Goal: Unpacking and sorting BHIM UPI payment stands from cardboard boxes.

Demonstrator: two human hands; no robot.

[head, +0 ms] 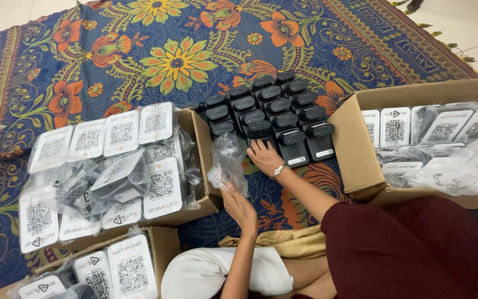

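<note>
Down on the rug (139, 50), the left hand (238, 206) grips a crumpled clear bag (228, 163), held just beside the left box (203, 166) of white cards. Meanwhile the right hand (264, 156) lies flat, fingers spread, on the nearest of the black devices (275, 113) ranged in rows between that box and the right box (355, 144); it grasps nothing.

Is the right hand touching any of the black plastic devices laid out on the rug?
Touching. The head view shows the right hand with fingers resting on the nearest black plastic device in the group, no gap visible.
</note>
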